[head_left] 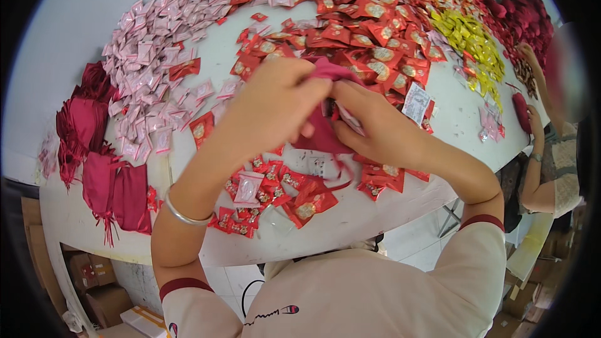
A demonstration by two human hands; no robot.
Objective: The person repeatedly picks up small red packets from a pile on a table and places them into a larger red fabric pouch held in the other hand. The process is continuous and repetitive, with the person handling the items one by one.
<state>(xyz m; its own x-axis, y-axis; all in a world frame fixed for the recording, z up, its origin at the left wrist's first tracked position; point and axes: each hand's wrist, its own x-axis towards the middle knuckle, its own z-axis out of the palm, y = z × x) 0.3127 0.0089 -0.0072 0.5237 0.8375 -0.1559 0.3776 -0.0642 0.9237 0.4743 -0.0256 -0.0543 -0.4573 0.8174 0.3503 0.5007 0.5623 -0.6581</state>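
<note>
Clamping maroon pouch (pixel 321 139) by its side above tabletop (pixel 463 130): right hand (pixel 377 119). Left hand (pixel 282 99) curled at upper edge; cannot tell if gripping. Dangling cord (pixel 346 177) near red packets (pixel 311 205) could snag if pouch were jerked.

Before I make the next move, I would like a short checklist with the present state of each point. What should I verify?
1. Left hand on the pouch: ok, its fingers are at the upper part.
2. Right hand on the pouch: ok, it grips the right side.
3. Pouch contents complete: cannot tell; hands and cloth hide the inside.
4. Pink packets within reach: ok, it seems; a large pile lies to the left.
5. Near side of the pouch free of loose packets: not ok; red packets lie there.
6. Co-worker's hand out of the way: ok, it is far right.
</note>
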